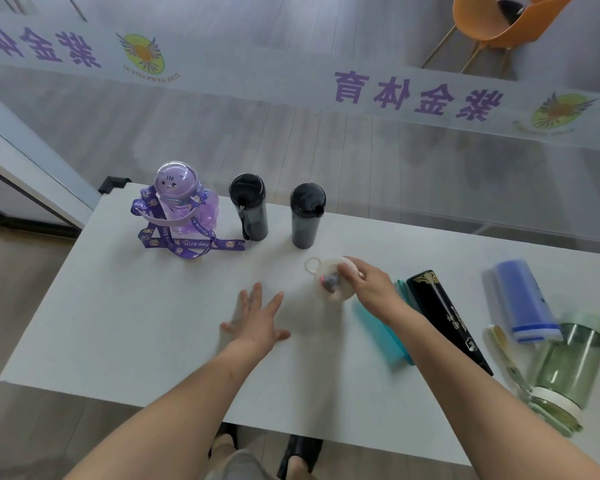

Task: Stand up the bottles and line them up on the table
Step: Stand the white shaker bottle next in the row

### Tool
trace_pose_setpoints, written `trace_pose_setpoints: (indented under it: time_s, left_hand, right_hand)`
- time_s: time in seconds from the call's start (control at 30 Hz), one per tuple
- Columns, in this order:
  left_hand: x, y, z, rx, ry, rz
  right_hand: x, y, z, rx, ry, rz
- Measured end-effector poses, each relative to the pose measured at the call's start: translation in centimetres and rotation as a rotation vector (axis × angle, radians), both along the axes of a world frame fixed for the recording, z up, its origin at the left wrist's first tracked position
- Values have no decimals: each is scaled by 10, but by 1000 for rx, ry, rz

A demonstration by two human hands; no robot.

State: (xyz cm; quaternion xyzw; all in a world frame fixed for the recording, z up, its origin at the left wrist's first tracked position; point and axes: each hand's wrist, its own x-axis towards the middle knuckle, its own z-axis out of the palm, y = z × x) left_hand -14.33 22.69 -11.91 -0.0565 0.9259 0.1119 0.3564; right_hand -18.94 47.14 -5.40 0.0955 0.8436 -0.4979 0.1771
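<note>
Three bottles stand in a row at the table's far edge: a purple bottle (181, 199) with a strap, a dark bottle (249, 206) and a second dark bottle (305, 214). My right hand (369, 284) grips a white bottle (329, 278), blurred, just in front of that row. My left hand (257, 317) hovers over or rests flat on the table, fingers spread, holding nothing. To the right lie a teal bottle (381, 336), a black bottle with gold print (444, 317), a blue bottle (525, 299) and a green glass bottle (568, 365).
The white table (136, 323) runs against a glass wall with purple lettering. An orange chair (499, 26) stands beyond the glass. My feet show under the table's near edge.
</note>
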Motion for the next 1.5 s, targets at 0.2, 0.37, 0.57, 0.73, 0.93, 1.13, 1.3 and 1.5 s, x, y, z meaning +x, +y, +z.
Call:
trace_pose_setpoints:
  time_s: [0.2,0.37,0.57,0.73,0.93,1.13,1.3,1.5]
  left_hand:
    - [3,2,1,-45,-8,-68]
    - [5,5,1,-49,7,-55]
    - [4,3,-5,-39,38,-79]
    - [0,4,-2,-35,31,-72]
    - [-1,18,-5,-60,75,-90]
    - [-15,39,-7,-36,107,-121]
    - [-27,55,-6,-44,103,-159]
    - [-32,59,-7,-52,54,-184]
  right_hand:
    - [-10,-1,-8,75,-61,-41]
    - [2,-3,-4,-23,73,-182]
    - [20,-2,-3,177,239,-4]
    - [15,-12,-7,226,284,25]
    - [13,9,-10,297,273,-10]
    - [-10,14,-7,301,266,-29]
    - [-33,19,-3,286,274,-59]
    - [-54,25,-1,256,250,-65]
